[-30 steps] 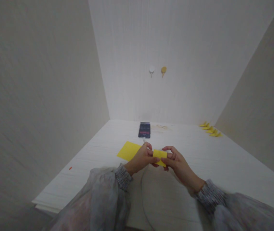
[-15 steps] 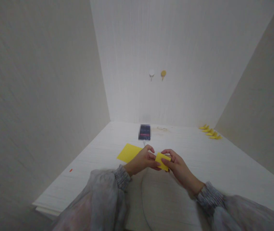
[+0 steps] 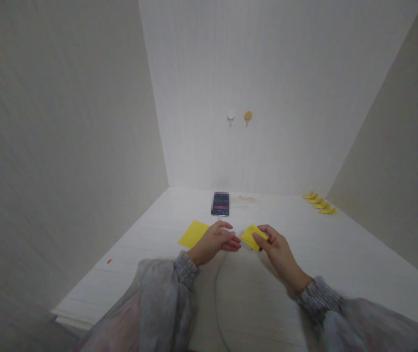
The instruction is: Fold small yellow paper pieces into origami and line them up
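Note:
My right hand (image 3: 272,247) pinches a small folded yellow paper (image 3: 251,236) just above the white table (image 3: 341,254). My left hand (image 3: 216,240) hovers a little to the left of that paper, fingers loosely stretched toward it and holding nothing. A flat yellow sheet (image 3: 193,233) lies on the table beyond my left hand, partly hidden by it. Both arms wear grey translucent sleeves.
A dark phone (image 3: 220,204) lies at the back middle with a cable (image 3: 216,288) running toward me. Several folded yellow paper pieces (image 3: 321,203) sit in a row at the back right corner. Two wall hooks (image 3: 239,117) hang above. A small red speck (image 3: 109,261) lies at the left.
My left hand has let go of the folded yellow paper and drawn slightly left. My right hand now holds the paper alone, shifted a little to the right.

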A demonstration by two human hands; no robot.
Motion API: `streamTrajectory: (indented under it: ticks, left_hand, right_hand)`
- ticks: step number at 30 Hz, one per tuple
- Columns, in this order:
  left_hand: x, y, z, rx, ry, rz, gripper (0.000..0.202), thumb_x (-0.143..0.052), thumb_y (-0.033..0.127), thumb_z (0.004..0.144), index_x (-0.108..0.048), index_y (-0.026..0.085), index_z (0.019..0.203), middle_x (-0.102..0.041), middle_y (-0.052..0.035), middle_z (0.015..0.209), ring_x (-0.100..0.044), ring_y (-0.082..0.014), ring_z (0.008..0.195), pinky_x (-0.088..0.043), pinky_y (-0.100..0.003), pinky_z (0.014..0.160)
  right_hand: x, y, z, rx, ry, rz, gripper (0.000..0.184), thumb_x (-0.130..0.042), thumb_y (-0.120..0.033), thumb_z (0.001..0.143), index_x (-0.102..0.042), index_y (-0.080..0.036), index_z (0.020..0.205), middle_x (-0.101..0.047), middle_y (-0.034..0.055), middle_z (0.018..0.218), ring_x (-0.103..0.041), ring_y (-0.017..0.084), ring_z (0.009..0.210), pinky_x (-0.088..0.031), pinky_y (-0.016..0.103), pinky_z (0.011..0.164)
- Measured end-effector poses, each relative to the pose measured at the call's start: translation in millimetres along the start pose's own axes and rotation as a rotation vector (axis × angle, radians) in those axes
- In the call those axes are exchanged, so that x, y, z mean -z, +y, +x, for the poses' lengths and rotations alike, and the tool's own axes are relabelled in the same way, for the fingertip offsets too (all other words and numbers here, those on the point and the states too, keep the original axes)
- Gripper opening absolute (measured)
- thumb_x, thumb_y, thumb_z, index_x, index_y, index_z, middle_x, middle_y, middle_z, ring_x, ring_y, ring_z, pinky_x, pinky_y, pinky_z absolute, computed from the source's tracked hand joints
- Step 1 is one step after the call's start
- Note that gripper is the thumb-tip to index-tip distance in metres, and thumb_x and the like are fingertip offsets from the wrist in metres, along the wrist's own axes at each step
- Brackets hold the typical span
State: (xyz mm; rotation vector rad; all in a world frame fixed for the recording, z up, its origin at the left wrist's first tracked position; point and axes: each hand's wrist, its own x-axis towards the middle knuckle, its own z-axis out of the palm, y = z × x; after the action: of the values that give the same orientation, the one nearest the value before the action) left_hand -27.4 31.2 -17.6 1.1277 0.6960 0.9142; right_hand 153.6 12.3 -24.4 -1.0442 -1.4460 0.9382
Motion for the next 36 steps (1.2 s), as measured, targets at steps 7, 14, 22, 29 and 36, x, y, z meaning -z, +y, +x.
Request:
streamTrajectory:
  ticks: [7,14,22,29,36]
  left_hand:
    - [-6.1,-2,-5,0.297,-0.215,-0.104,0.034,-0.049,0.041,0.074,-0.045,0.014,0.094,-0.062,-0.0068,0.065,-0.060,-0.0127,0.053,-0.047,-0.023,0.052]
    - [-3.4,2,-7,0.190,-0.131,-0.170,0.038,-0.061,0.015,0.066,-0.043,0.014,0.099,-0.061,-0.0058,0.075,-0.059,-0.0092,0.055,-0.047,-0.019,0.055]
    - [-6.6,2,-4,0.076,-0.030,-0.127,0.039,-0.064,0.012,0.062,-0.041,0.016,0.094,-0.060,-0.0044,0.078,-0.060,-0.0131,0.066,-0.050,-0.025,0.060]
    - [-3.4,-1,-3,0.053,-0.028,-0.116,0.045,-0.069,0.011,0.056,-0.043,0.016,0.092,-0.058,0.0013,0.069,-0.059,-0.0125,0.062,-0.050,-0.026,0.059]
    - [-3.1,-2,0,0.024,0.004,-0.096,0.041,-0.071,0.013,0.053,-0.050,0.012,0.089,-0.062,-0.0078,0.085,-0.060,-0.0138,0.069,-0.048,-0.025,0.063]
  right_hand:
    - [-4,-7,-11,0.437,-0.060,-0.326,0.012,-0.045,-0.024,0.080,-0.055,-0.019,0.077,-0.057,0.0031,0.073,-0.054,0.015,0.071,-0.044,0.027,0.065]
    - [1,-8,-8,0.739,-0.188,-0.410,0.016,-0.046,-0.015,0.079,-0.058,-0.024,0.084,-0.056,0.0045,0.085,-0.052,0.017,0.083,-0.046,0.031,0.069]
    - [8,-12,-5,0.821,-0.194,-0.521,0.023,-0.053,-0.014,0.075,-0.060,-0.028,0.092,-0.051,0.0048,0.102,-0.045,0.019,0.097,-0.041,0.038,0.080]
    - [8,-12,-4,0.649,-0.190,-0.473,0.014,-0.058,-0.022,0.072,-0.065,-0.030,0.081,-0.051,0.0038,0.102,-0.044,0.021,0.099,-0.039,0.039,0.083]
    - [4,-2,3,0.373,-0.170,-0.257,0.009,-0.060,-0.030,0.070,-0.067,-0.025,0.072,-0.052,0.0044,0.102,-0.049,0.019,0.094,-0.040,0.035,0.082]
